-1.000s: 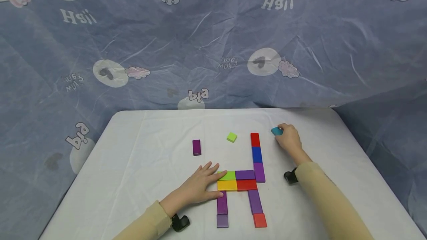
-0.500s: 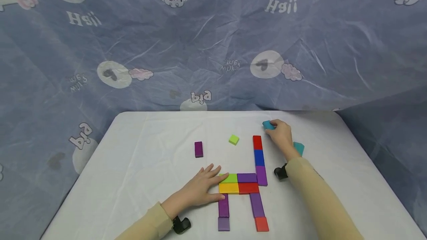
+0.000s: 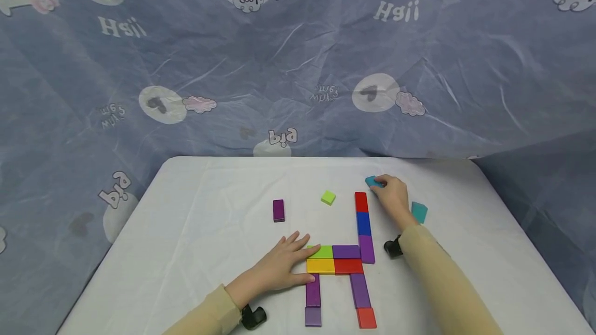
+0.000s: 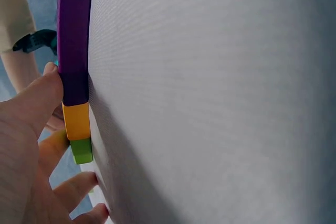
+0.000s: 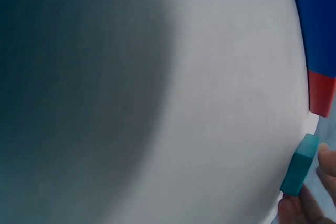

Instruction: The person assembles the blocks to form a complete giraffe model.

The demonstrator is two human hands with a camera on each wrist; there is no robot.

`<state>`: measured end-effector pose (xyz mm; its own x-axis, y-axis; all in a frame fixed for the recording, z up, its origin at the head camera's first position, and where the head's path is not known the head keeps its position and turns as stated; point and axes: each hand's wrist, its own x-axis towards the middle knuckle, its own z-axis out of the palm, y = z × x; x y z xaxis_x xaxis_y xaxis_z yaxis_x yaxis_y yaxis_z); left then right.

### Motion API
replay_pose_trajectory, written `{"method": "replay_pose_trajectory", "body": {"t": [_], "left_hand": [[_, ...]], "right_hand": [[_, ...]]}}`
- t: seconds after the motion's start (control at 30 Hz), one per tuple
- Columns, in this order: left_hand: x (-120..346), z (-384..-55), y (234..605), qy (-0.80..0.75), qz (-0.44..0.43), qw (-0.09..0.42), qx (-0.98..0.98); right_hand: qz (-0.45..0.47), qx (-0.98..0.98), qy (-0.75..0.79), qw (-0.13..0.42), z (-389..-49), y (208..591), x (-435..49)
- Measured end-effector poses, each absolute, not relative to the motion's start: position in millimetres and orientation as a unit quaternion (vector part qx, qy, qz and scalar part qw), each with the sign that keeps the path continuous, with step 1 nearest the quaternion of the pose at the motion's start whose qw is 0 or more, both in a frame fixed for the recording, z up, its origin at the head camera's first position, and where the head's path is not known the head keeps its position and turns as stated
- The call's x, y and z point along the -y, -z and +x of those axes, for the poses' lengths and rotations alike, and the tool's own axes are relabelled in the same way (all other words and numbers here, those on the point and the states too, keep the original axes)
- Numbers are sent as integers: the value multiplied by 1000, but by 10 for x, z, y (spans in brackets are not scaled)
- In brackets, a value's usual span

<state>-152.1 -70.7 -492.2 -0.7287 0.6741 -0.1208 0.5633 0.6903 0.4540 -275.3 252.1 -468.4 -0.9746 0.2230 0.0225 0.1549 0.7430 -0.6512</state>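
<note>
My right hand (image 3: 392, 196) pinches a teal block (image 3: 372, 181) between thumb and fingers, a little beyond the red block (image 3: 361, 202) that tops an upright column. Below that red piece come a blue block (image 3: 364, 224) and a purple block (image 3: 367, 249). My left hand (image 3: 277, 268) lies with fingers spread at the left end of the layout. Its index finger touches the lime green block (image 3: 325, 252), and its thumb touches a dark purple block (image 3: 313, 293). In the left wrist view, the yellow block (image 4: 77, 121) sits between those two.
A second teal block (image 3: 419, 212) lies right of the right wrist. A small lime block (image 3: 328, 198) and a loose dark purple block (image 3: 278, 211) lie farther back on the white table (image 3: 209, 211). Patterned blue-grey cloth (image 3: 279, 66) hangs behind.
My right hand has carried the teal block leftward, close to the column's far end, uncovering the second teal block. The left hand stays in place. The head view has shifted slightly.
</note>
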Motion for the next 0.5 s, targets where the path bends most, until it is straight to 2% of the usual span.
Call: {"method": "replay_pose_trajectory", "body": {"t": [0.3, 0.5], "left_hand": [[721, -1529, 4898, -200, 338, 146, -908], [706, -1520, 4893, -196, 337, 145, -909]], "right_hand": [[-85, 955, -281, -25, -2776, 4637, -2571], [-28, 968, -249, -30, -2823, 4661, -2583]]}}
